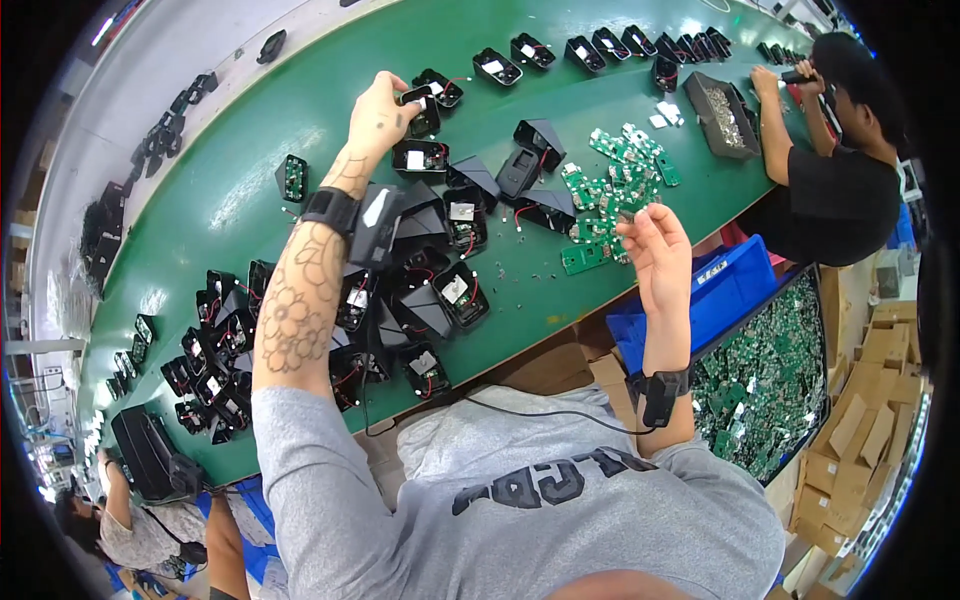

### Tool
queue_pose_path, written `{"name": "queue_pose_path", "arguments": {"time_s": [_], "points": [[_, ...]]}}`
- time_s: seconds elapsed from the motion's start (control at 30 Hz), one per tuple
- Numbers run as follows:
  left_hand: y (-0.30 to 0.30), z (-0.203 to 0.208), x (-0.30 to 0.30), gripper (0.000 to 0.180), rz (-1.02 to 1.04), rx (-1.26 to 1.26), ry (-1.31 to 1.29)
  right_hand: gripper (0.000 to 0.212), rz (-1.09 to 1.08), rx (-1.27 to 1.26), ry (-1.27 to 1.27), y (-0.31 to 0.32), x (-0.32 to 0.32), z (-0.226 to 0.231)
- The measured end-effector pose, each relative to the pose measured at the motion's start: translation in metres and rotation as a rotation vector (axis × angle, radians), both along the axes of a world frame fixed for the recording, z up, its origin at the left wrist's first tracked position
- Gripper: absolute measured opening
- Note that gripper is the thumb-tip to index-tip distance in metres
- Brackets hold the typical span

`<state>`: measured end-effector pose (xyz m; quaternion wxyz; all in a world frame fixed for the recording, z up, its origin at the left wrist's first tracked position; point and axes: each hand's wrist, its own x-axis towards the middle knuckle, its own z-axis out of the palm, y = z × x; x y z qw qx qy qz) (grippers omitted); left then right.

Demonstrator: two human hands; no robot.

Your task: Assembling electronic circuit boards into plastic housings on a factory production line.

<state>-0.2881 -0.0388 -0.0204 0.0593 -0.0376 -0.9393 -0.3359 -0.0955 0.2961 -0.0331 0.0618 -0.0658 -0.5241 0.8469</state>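
Note:
My left hand (380,118) reaches far out over the table, its fingers closed on the edge of a small black plastic housing (424,118) with a white piece inside. Another black housing (440,88) with a red wire sits just behind it. My right hand (658,255) is held beside a loose pile of green circuit boards (625,165), thumb and fingers pinched together. Whatever is between those fingertips, if anything, is too small to make out. Between my arms lie several more open housings (465,225) with red wires and wedge-shaped black covers (425,310).
A grey box of small metal parts (725,115) stands at the right, near a co-worker (840,150). A blue bin (700,290) and a large tray of circuit boards (765,380) are beside my right arm. Housings are heaped at left (215,350). A cable (560,412) crosses my front.

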Motion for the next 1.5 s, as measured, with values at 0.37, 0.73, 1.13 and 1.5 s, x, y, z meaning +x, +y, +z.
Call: {"name": "queue_pose_path", "arguments": {"time_s": [0.37, 0.73, 1.13, 1.5], "points": [[0.083, 0.067, 0.235, 0.045, -0.115, 1.254, -0.731, 0.027, 0.451, -0.328, -0.058, -0.050, 0.056, 0.021], [0.089, 0.033, 0.274, 0.038, -0.053, 1.013, -0.363, 0.019, 0.430, -0.123, -0.166, -0.060, 0.061, 0.016], [0.090, 0.019, 0.277, 0.040, -0.092, 0.780, -0.147, 0.014, 0.415, 0.117, -0.196, -0.062, 0.057, 0.024], [0.093, 0.027, 0.281, 0.038, -0.058, 0.783, -0.254, 0.012, 0.350, 0.095, -0.253, -0.064, 0.055, 0.022]]}}
